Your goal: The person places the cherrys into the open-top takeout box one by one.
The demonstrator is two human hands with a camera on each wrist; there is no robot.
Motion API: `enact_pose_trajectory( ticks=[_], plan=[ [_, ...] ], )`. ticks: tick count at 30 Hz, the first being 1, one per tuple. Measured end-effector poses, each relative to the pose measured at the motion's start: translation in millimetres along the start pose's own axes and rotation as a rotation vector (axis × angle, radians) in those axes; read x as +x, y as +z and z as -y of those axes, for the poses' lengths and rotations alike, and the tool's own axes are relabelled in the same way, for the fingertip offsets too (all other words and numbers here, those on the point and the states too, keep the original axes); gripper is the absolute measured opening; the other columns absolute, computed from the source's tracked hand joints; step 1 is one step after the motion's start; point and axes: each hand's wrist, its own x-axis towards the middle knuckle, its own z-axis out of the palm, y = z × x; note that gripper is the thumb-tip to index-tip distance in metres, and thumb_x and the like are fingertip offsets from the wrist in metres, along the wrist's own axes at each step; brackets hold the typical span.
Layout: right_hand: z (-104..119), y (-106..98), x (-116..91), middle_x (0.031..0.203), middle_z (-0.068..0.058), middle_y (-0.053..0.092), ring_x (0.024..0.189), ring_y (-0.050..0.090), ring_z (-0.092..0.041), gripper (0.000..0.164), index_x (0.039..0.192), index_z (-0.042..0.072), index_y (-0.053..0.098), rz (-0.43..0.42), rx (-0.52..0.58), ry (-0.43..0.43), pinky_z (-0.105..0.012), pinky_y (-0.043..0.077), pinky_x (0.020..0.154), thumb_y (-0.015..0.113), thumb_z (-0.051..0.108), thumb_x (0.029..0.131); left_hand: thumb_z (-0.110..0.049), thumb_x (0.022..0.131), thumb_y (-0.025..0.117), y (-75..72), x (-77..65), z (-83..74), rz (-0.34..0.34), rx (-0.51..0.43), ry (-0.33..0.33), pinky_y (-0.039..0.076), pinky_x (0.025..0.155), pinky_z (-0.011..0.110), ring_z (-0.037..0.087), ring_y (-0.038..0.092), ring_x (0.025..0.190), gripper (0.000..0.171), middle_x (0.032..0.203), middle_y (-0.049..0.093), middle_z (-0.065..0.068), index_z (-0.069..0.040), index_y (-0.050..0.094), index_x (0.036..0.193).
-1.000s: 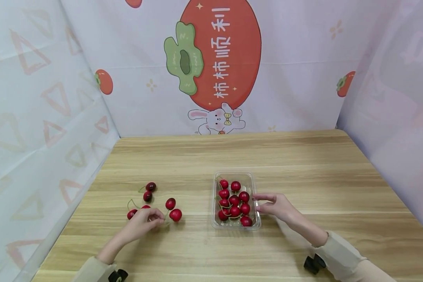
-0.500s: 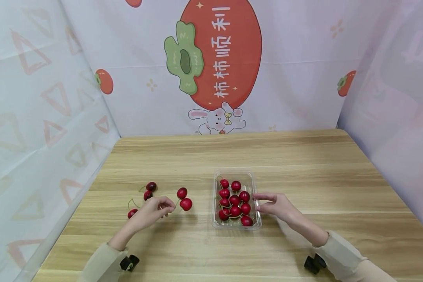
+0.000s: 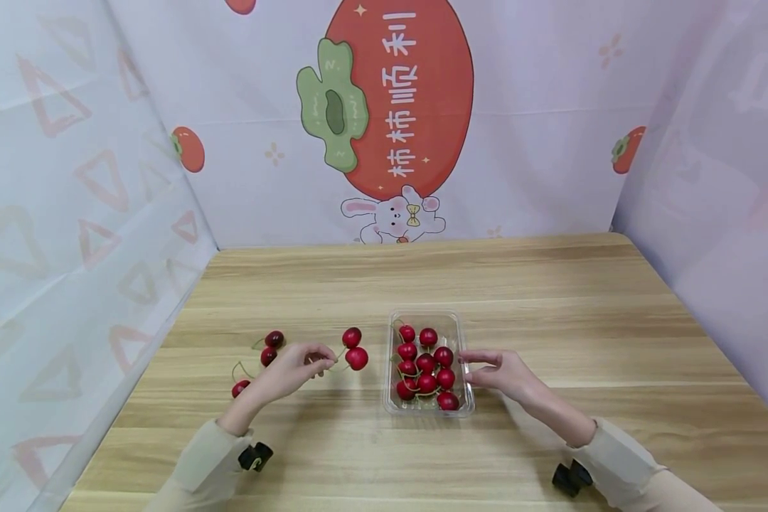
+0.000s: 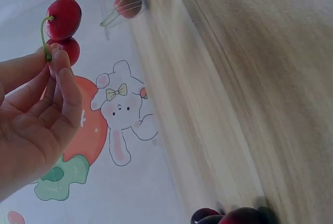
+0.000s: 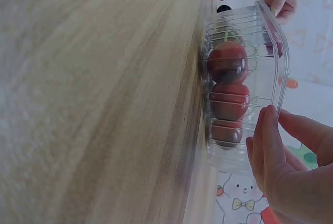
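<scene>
My left hand (image 3: 297, 370) pinches the green stems of two red cherries (image 3: 357, 358) between thumb and fingertips. The pair hangs above the table, a little left of the clear plastic container (image 3: 429, 412). In the left wrist view one cherry (image 4: 64, 20) shows a curved stem running down to the fingers. Several red cherries (image 3: 426, 385) lie inside the container. My right hand (image 3: 508, 377) touches the container's right side from outside, with fairly straight fingers at the rim and wall (image 5: 278, 78).
On the left of the wooden table (image 3: 525, 299) lie two dark cherries (image 3: 274, 339) and a red cherry (image 3: 240, 387) with a stem, partly behind my left arm. Printed fabric (image 3: 518, 142) walls in the back and sides.
My left hand has moved right and away from me, carrying the cherry pair off the left group toward the container. The right hand and the container have stayed put.
</scene>
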Motion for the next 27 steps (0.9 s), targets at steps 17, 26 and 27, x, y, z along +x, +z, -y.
enact_pose_trajectory(
  ticks=[17,26,27],
  plan=[
    [0,1,0,0.120,-0.024,0.050,0.092,0.062,-0.021,0.050,0.122,-0.008,0.047,-0.002,0.003,0.002,-0.032,0.046,0.085,0.063,0.016,0.081,-0.011,0.089,0.051,12.0,36.3,-24.9,0.044,-0.020,0.052,0.049,0.065,0.037,0.021,0.056,0.073,0.018,0.089,0.061,0.018,0.003,0.061,0.096],
    [-1,1,0,0.121,-0.022,0.050,0.091,0.062,-0.020,0.050,0.121,-0.007,0.048,-0.007,0.004,0.003,-0.032,0.045,0.086,0.064,0.016,0.080,-0.010,0.089,0.051,20.6,54.0,-28.9,0.062,0.005,0.098,0.046,0.059,0.023,0.012,0.054,0.069,0.018,0.087,0.062,0.017,0.004,0.062,0.095],
    [-1,1,0,0.121,-0.022,0.050,0.091,0.062,-0.019,0.050,0.121,-0.007,0.048,-0.008,0.003,0.003,-0.032,0.045,0.086,0.064,0.016,0.080,-0.010,0.089,0.052,21.4,55.7,-29.8,0.063,0.006,0.097,0.046,0.058,0.023,0.011,0.054,0.068,0.017,0.087,0.062,0.017,0.003,0.062,0.094]
  ],
)
